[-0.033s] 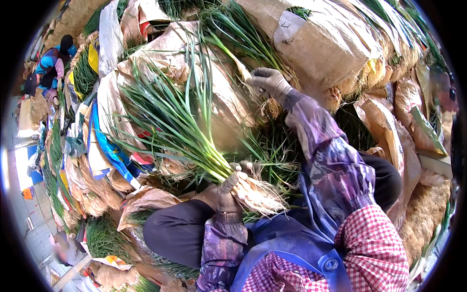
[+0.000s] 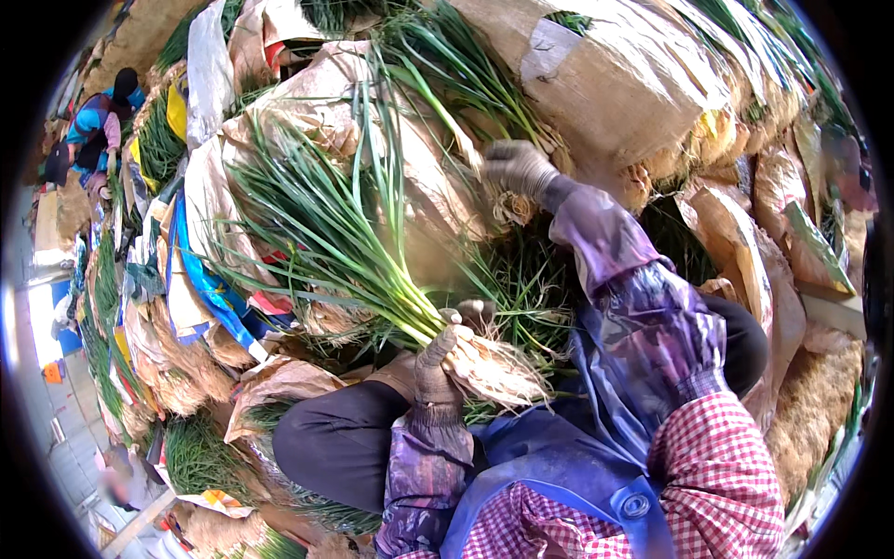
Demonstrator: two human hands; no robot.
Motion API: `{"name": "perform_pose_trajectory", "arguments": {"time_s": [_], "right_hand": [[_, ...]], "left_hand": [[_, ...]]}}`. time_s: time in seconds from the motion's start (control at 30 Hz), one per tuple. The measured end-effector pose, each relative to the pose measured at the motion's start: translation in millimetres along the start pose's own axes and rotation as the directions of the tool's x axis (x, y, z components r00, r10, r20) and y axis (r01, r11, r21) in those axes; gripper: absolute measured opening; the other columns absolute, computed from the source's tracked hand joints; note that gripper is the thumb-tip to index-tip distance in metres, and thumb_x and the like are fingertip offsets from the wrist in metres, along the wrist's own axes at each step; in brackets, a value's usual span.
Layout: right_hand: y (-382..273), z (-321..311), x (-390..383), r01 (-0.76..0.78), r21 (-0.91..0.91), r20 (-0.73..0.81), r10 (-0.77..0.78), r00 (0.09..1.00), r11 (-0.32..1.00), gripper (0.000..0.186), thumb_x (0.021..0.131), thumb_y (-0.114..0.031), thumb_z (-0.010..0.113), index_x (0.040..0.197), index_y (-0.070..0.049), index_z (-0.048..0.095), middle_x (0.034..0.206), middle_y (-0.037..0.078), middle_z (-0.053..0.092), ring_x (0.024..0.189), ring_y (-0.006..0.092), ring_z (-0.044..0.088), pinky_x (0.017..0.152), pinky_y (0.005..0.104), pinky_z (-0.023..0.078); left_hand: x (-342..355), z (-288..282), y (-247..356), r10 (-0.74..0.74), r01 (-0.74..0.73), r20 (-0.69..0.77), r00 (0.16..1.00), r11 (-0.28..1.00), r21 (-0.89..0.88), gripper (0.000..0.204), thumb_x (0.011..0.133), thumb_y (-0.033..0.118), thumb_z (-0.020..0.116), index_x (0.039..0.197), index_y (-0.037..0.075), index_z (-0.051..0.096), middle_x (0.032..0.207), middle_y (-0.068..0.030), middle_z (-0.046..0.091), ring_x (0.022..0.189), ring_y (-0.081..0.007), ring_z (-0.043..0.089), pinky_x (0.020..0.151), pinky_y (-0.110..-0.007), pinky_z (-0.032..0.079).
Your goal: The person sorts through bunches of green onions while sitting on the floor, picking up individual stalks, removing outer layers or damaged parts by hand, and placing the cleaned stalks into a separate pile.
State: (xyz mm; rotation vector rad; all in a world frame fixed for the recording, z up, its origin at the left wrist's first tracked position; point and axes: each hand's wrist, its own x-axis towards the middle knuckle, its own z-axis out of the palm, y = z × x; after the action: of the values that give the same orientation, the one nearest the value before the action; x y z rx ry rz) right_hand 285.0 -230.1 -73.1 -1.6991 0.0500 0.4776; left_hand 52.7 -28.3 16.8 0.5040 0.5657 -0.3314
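Note:
My left hand (image 2: 436, 363), in a dirty pale glove, is closed round a large bunch of green onions (image 2: 410, 303). Their long green leaves fan out to the upper left, and the pale bulbs and stringy roots (image 2: 498, 368) stick out to the right of my fingers. Higher up and further off, my gloved right hand (image 2: 520, 168) has its fingers curled at the root end of a green onion stalk (image 2: 456, 129), slightly smeared by motion. That stalk's leafy end lies toward a heap of green onions (image 2: 466, 70) beyond.
Beige woven sacking (image 2: 615, 88) wraps bundles at the far right, with roots showing below. Loose green leaves (image 2: 531, 289) lie in front of me. A blue plastic strip (image 2: 209, 270) and more root bundles are at left. Another person (image 2: 98, 126) sits at the far left.
My right hand has shifted slightly nearer and its fingers have curled inward, the stalk's root end moving with it. My left hand and its bunch stay nearly still.

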Motion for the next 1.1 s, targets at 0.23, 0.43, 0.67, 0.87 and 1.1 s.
{"name": "perform_pose_trajectory", "arguments": {"time_s": [0.23, 0.43, 0.67, 0.87, 1.1], "right_hand": [[-18, 64, -153, 0.544, -0.485, 0.596, -0.197, 0.779, 0.685, 0.023, 0.08, -0.023, 0.068, 0.098, -0.01, 0.067, 0.087, 0.009, 0.067, 0.077, 0.0182, 0.063, 0.072, 0.0304, 0.05], [-37, 48, -131, -0.14, -0.19, 0.359, 0.201, 0.911, 0.972, 0.049, 0.08, -0.047, 0.065, 0.103, -0.004, 0.065, 0.085, 0.008, 0.067, 0.067, 0.0151, 0.061, 0.065, 0.0311, 0.049], [-24, 90, -110, 0.088, -0.83, 0.249, 0.224, 0.942, 0.551, 0.021, 0.084, -0.026, 0.059, 0.096, -0.01, 0.066, 0.077, 0.009, 0.064, 0.073, 0.0231, 0.062, 0.066, 0.0331, 0.051], [0, 12, -41, -0.389, -0.649, -0.478, 0.047, 0.877, 0.653, 0.037, 0.078, -0.044, 0.064, 0.098, -0.013, 0.061, 0.094, 0.014, 0.064, 0.091, 0.0307, 0.061, 0.077, 0.0405, 0.047], [-28, 42, -70, -0.039, -0.674, -0.285, -0.211, 0.935, 0.738, 0.023, 0.076, -0.028, 0.064, 0.09, -0.01, 0.058, 0.081, 0.014, 0.063, 0.073, 0.0307, 0.063, 0.065, 0.0396, 0.05]], "left_hand": [[10, -40, 0, 0.018, -0.004, -0.067, 0.998, 0.979, 0.202, 0.028, 0.083, 0.012, 0.065, 0.107, 0.004, 0.053, 0.084, -0.0101, 0.062, 0.067, -0.0182, 0.062, 0.055, -0.029, 0.053], [-1, -24, -8, -0.074, 0.075, 0.048, 0.996, 0.997, -0.029, 0.024, 0.078, 0.003, 0.065, 0.099, 0.008, 0.055, 0.098, -0.0107, 0.058, 0.083, -0.0202, 0.06, 0.067, -0.032, 0.054], [-23, -18, 6, 0.145, 0.034, 0.576, 0.804, 0.957, -0.289, 0.021, 0.082, 0.004, 0.059, 0.101, 0.011, 0.052, 0.094, -0.0052, 0.051, 0.072, -0.0121, 0.044, 0.063, -0.026, 0.039], [-24, 20, 11, 0.015, 0.096, 0.389, 0.921, 0.96, -0.264, 0.024, 0.081, 0.01, 0.06, 0.1, 0.006, 0.047, 0.082, -0.0048, 0.048, 0.077, -0.0163, 0.046, 0.072, -0.032, 0.043], [-5, -13, -6, 0.057, -0.037, 0.161, 0.985, 0.992, -0.124, 0.027, 0.083, 0.01, 0.064, 0.104, 0.013, 0.048, 0.099, -0.0049, 0.054, 0.093, -0.0198, 0.055, 0.082, -0.037, 0.049]]}}
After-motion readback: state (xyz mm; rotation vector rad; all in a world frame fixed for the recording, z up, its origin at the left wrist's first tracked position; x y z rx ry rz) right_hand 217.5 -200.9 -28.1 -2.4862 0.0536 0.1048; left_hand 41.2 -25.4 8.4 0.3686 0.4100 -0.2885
